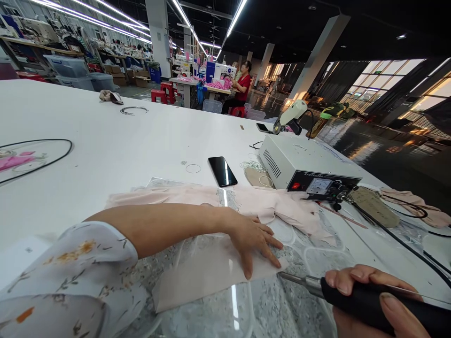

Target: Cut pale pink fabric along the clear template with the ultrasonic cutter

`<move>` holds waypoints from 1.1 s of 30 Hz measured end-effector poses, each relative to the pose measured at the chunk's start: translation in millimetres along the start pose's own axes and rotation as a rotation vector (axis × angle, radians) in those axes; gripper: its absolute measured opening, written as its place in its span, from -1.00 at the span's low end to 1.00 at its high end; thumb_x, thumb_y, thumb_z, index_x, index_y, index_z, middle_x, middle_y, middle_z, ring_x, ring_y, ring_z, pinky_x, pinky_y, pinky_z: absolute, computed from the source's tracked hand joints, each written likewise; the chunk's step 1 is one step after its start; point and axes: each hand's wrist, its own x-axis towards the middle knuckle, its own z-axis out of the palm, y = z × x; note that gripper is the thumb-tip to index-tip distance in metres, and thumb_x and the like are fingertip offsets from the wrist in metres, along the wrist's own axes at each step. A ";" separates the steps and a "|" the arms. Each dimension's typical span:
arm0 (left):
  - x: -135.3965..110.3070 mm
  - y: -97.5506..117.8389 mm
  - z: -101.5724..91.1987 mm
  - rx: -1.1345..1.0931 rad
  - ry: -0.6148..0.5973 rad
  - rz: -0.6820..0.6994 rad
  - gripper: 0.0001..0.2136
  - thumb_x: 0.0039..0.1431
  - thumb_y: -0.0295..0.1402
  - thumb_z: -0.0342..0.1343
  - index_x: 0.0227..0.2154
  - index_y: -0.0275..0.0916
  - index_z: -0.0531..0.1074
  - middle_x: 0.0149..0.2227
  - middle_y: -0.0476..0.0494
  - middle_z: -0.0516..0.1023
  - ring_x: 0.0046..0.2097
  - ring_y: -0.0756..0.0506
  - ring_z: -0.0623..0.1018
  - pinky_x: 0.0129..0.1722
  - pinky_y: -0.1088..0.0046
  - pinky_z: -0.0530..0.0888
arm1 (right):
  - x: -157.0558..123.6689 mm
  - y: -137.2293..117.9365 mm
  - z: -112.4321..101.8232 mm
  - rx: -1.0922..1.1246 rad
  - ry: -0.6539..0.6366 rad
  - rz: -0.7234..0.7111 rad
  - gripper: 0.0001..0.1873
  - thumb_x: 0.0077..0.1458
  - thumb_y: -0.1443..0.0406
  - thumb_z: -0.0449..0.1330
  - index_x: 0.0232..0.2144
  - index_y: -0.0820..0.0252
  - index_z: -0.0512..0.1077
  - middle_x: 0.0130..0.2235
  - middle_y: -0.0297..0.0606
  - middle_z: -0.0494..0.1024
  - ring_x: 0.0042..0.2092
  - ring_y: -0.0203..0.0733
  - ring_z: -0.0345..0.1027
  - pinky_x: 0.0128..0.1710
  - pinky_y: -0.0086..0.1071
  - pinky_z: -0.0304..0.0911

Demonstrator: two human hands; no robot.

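My left hand lies flat, fingers spread, on a pale pink piece of fabric that rests on a glass plate over a speckled surface. Near the bottom right, my right hand is wrapped round the black handle of a cutting tool. The tool's metal tip points left at the fabric's right edge, just below my left fingers. More pink fabric is bunched behind my left hand.
A white control box with a meter and red light stands at right, its cables running toward me. A black phone lies on the white table. A white handheld device sits behind. People work at sewing stations far back.
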 end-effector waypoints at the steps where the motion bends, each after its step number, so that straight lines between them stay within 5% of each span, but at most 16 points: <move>1: -0.4 -0.3 0.4 -0.003 0.010 0.007 -0.40 -0.12 -0.09 0.36 0.07 0.02 0.45 0.26 -0.01 0.25 0.34 -0.35 0.07 0.27 0.06 -0.04 | 1.6 0.0 -1.0 0.003 0.016 -0.015 -0.84 -0.29 0.30 0.16 -0.55 0.14 0.25 -0.51 -0.43 0.28 -0.59 -0.34 0.20 -0.58 -0.33 0.23; 7: -2.1 3.5 2.2 -0.039 0.159 0.073 -0.57 -0.25 -0.24 0.47 -0.21 -0.04 0.57 0.09 0.00 0.43 0.24 -0.24 0.30 0.20 0.36 0.16 | 8.8 2.0 -0.7 0.032 0.076 -0.003 -0.81 -0.35 0.31 0.17 -0.54 0.12 0.26 -0.51 -0.44 0.29 -0.59 -0.33 0.19 -0.58 -0.31 0.24; 11: -2.3 8.6 0.0 -0.043 0.147 0.188 -0.73 -0.12 -0.06 0.39 -0.40 -0.07 0.57 0.00 -0.03 0.48 0.17 -0.20 0.37 0.13 0.41 0.22 | 10.8 4.4 -0.8 0.032 0.040 -0.037 -0.87 -0.27 0.30 0.18 -0.55 0.14 0.30 -0.49 -0.41 0.30 -0.59 -0.31 0.21 -0.58 -0.30 0.24; 17: -6.5 14.6 -6.8 -0.129 0.068 0.227 -0.61 0.10 0.08 0.17 -0.56 -0.13 0.52 -0.04 -0.05 0.55 0.20 -0.21 0.36 0.15 0.36 0.20 | 13.4 5.9 -1.6 0.061 -0.008 -0.032 -0.88 -0.17 0.29 0.20 -0.52 0.18 0.31 -0.46 -0.39 0.28 -0.58 -0.33 0.23 -0.52 -0.29 0.25; 25: -12.2 6.7 -3.1 -0.123 0.050 0.242 -0.59 0.26 0.00 0.05 -0.58 -0.14 0.49 -0.10 -0.07 0.59 0.19 -0.16 0.37 0.18 0.38 0.19 | 16.2 10.5 -3.9 0.094 0.026 0.001 -0.85 -0.18 0.28 0.21 -0.49 0.16 0.30 -0.45 -0.39 0.29 -0.57 -0.32 0.22 -0.52 -0.28 0.24; 33: -13.2 8.8 -3.3 -0.232 0.088 0.182 -0.53 0.09 0.15 0.13 -0.67 -0.14 0.43 -0.18 -0.04 0.62 0.15 -0.19 0.42 0.16 0.39 0.22 | 16.5 6.7 0.0 0.065 0.049 0.014 -0.83 -0.21 0.27 0.21 -0.50 0.15 0.28 -0.47 -0.41 0.28 -0.58 -0.33 0.20 -0.54 -0.30 0.22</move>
